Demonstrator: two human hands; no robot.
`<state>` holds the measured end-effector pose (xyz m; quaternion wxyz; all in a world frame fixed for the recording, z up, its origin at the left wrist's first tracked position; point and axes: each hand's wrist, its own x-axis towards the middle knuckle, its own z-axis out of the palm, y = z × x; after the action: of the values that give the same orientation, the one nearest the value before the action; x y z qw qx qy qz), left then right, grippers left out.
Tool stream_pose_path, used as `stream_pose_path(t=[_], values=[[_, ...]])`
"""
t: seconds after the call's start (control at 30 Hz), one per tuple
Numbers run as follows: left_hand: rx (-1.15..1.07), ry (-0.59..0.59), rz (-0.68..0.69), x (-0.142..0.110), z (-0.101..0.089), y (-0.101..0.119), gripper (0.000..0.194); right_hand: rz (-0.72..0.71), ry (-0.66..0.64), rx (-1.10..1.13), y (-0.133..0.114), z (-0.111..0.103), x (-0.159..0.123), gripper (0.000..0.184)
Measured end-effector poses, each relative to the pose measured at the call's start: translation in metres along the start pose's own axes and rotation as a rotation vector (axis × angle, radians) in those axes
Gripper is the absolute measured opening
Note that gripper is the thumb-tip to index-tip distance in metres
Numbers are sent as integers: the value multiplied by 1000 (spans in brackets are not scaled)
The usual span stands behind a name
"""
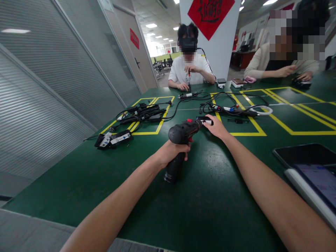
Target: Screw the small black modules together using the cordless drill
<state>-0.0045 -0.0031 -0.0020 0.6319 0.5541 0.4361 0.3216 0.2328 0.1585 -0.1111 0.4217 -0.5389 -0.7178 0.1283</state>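
Note:
My left hand [172,151] is wrapped round the grip of a black cordless drill [180,134] with red accents, in the middle of the table. The drill's nose points forward and to the right. At its tip lies a small black and silver-white piece [208,121], which the fingers of my right hand [216,126] grip from the right side. Whether the bit touches this piece I cannot tell. The undersides of my right fingers are hidden.
A pile of black cabled tools [147,112] and a black-and-white power strip-like box [112,139] lie left on the green table [147,206]. More corded tools [231,110] are beyond my right hand. Phones [309,154] lie at right. Two people sit across.

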Motion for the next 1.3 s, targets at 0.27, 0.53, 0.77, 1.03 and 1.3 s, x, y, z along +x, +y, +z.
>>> stream_pose_path(t=[0.27, 0.53, 0.77, 1.03, 1.3], values=[[7, -5, 1, 1, -2, -1, 38, 3, -3, -2, -1, -1, -1, 47], [17, -12, 3, 0, 0, 0, 38, -1, 1, 11, -1, 0, -1, 47], [29, -35, -1, 1, -4, -1, 40, 29, 6, 18, -1, 1, 1, 47], [6, 34, 22, -3, -3, 0, 38, 29, 15, 21, -1, 1, 1, 46], [31, -5, -43, -16, -10, 1, 41, 53, -2, 46, -4, -1, 0, 44]])
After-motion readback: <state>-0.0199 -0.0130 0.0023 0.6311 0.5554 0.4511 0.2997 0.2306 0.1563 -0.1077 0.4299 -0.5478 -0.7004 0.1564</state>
